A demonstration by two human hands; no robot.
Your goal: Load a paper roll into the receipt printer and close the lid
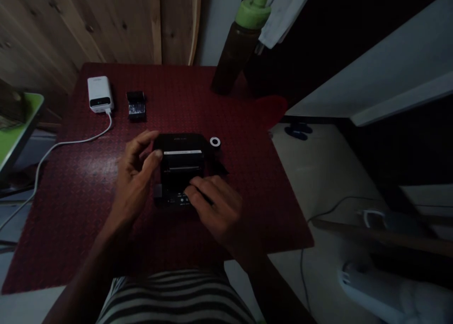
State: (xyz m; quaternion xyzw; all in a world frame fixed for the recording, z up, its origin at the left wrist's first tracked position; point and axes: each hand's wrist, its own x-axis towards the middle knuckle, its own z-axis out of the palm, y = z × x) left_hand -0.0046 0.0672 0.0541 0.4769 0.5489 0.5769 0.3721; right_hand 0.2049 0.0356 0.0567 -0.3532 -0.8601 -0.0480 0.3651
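Black device [182, 166]: sits near the middle of the red table [88, 196], boxy, with a pale strip across its top and small light marks on the near face.
Left hand [136, 177]: hovers at the device's left side, fingers loosely curved and apart, thumb tip at the upper left edge. Not clamped on anything.
Right hand [217, 208]: lies over the near right corner of the device, fingers stretched flat, tips on the front face by the light marks — a resting touch, not a grasp.
White ring [214, 142]: lies flat on the table, just beside the device's far right corner.
Power bank [100, 93]: white, at the far left of the table, well apart from the hands; white cable [63, 142] runs from it off the left edge.
Small black object [136, 106]: just right of the power bank; too dark to tell more.
Bottle [240, 45]: dark body, green lid, stands upright at the table's far edge.
Striped cloth [177, 300]: shows at the bottom, below the near table edge.
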